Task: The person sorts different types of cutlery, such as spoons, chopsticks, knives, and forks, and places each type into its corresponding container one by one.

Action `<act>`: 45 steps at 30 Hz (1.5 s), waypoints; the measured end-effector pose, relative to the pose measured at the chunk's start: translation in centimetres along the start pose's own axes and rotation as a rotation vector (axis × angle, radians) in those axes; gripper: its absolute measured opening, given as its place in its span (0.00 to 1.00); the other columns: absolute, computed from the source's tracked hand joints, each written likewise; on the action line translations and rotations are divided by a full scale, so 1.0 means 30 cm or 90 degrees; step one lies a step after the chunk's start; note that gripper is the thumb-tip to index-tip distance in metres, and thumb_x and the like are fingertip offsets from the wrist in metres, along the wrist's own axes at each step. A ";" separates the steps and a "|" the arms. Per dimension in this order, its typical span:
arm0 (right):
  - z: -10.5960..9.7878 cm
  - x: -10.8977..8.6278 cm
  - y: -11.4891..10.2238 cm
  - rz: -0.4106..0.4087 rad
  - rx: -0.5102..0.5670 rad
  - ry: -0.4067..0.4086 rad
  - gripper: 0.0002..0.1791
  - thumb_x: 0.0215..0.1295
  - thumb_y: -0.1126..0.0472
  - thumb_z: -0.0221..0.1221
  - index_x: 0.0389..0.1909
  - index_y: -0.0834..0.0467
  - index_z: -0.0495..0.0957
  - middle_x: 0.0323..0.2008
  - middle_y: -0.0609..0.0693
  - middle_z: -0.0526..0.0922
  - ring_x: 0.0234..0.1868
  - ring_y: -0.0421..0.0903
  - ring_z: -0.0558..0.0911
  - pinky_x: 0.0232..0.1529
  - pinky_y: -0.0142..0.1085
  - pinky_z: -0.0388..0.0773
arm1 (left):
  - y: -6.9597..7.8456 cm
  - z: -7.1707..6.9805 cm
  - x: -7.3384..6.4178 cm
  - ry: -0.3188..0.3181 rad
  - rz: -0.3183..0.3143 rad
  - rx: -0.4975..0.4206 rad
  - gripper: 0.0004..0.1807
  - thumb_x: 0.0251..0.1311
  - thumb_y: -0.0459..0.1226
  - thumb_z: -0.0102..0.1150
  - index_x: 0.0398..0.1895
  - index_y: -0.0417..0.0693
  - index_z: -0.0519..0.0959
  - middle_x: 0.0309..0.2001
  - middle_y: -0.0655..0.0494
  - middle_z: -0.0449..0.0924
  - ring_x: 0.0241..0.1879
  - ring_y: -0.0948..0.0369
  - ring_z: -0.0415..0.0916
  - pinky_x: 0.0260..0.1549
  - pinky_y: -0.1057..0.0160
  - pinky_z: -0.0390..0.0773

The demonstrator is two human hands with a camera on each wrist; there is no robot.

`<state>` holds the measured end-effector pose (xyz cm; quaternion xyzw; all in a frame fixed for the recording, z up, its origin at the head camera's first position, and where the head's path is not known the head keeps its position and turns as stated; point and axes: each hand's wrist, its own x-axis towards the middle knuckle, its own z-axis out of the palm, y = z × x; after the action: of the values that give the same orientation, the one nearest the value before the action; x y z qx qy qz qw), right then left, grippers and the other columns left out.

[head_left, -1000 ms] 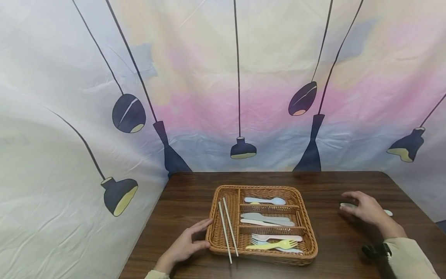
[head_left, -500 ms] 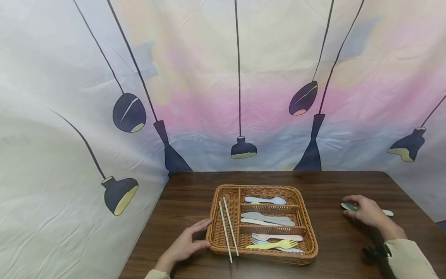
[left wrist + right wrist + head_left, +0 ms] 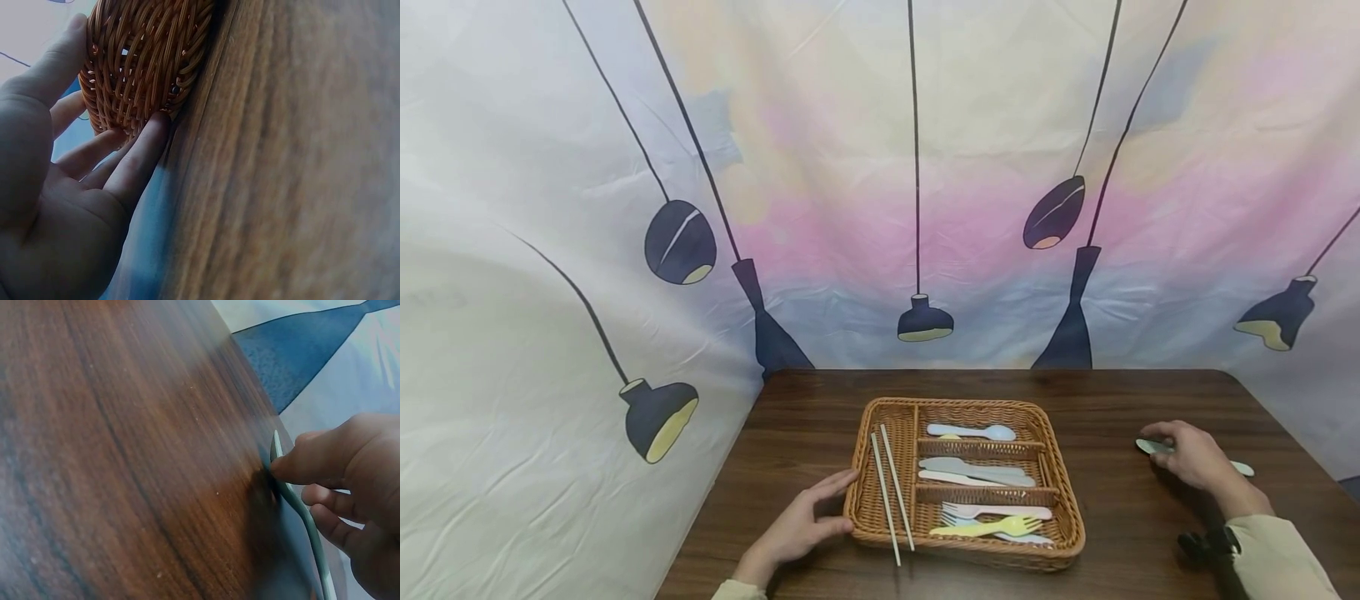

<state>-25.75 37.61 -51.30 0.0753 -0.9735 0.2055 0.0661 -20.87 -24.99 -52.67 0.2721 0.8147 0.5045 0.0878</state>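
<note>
A pale green spoon (image 3: 1152, 447) lies at the table's right side, its bowl toward the left. My right hand (image 3: 1198, 458) pinches it near the bowl between thumb and fingers and hides its middle. In the right wrist view, the spoon (image 3: 307, 519) is seen edge-on, close above the tabletop. At the left of the wicker cutlery basket (image 3: 1072, 508), my left hand (image 3: 801, 521) rests its fingertips and thumb against the outer wall. The left wrist view shows those fingers stretched along the woven side (image 3: 147, 59).
Two chopsticks (image 3: 885, 500) lean in the basket's left compartment, their ends over the front rim. Other compartments hold a light blue spoon (image 3: 973, 432), several knives (image 3: 973, 468) and several forks, a yellow fork (image 3: 988, 527) on top. A printed cloth (image 3: 850, 208) hangs behind the table (image 3: 1112, 400).
My right fingers have closed in on the green spoon, and its bowl shows more. The spoon has shifted slightly to the right and toward me. The left hand and basket stay put.
</note>
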 end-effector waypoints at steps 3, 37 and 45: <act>0.001 -0.002 0.003 0.017 0.001 -0.001 0.20 0.53 0.68 0.67 0.48 0.67 0.79 0.46 0.72 0.77 0.44 0.67 0.78 0.34 0.56 0.78 | 0.000 0.000 0.000 0.000 -0.002 0.000 0.37 0.59 0.39 0.65 0.72 0.46 0.63 0.74 0.39 0.55 0.69 0.42 0.56 0.55 0.60 0.80; -0.006 0.048 -0.085 -0.014 0.011 -0.010 0.16 0.56 0.66 0.65 0.45 0.68 0.81 0.35 0.61 0.85 0.33 0.52 0.81 0.29 0.43 0.78 | 0.003 -0.003 -0.003 0.004 0.011 0.027 0.37 0.60 0.41 0.65 0.72 0.48 0.64 0.73 0.42 0.58 0.70 0.51 0.57 0.57 0.54 0.78; -0.032 0.094 -0.166 -0.062 0.025 0.004 0.16 0.56 0.67 0.66 0.45 0.69 0.81 0.36 0.61 0.85 0.33 0.51 0.82 0.28 0.41 0.78 | 0.004 -0.002 -0.005 0.004 0.009 0.024 0.37 0.60 0.41 0.65 0.72 0.47 0.64 0.73 0.42 0.58 0.70 0.54 0.57 0.57 0.55 0.78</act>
<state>-27.55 33.16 -48.03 0.1229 -0.9643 0.2214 0.0779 -20.74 -25.06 -52.57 0.2779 0.8224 0.4904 0.0764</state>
